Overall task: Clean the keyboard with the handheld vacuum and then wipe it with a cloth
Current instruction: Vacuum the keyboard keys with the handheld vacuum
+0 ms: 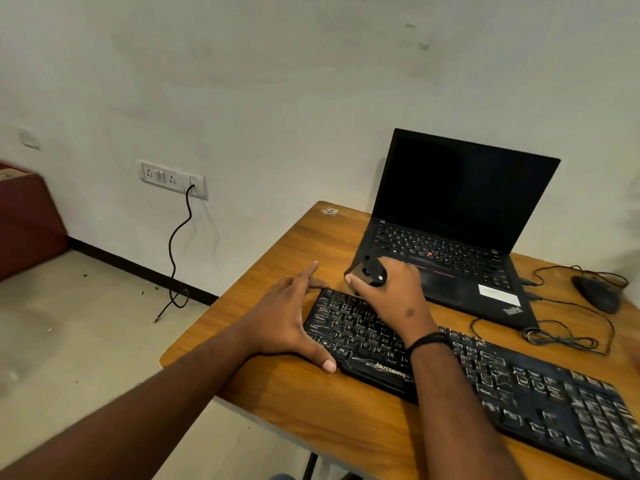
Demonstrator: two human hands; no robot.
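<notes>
Head view: I see the black keyboard (485, 372) lying slantwise on the table (332, 420). My right hand (391, 292) grips the vacuum (370, 271) over its far-left keys; my left hand (294, 317), fingers straight, braces its left end.

Pale scuffed wall (277, 81), wall sockets (172, 179), beige floor (86, 323), wooden desk (304, 403).

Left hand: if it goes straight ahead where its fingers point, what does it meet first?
Probably nothing soon: the left hand points along bare table past the keyboard corner. The laptop lies right of that line, though depth is uncertain.
</notes>
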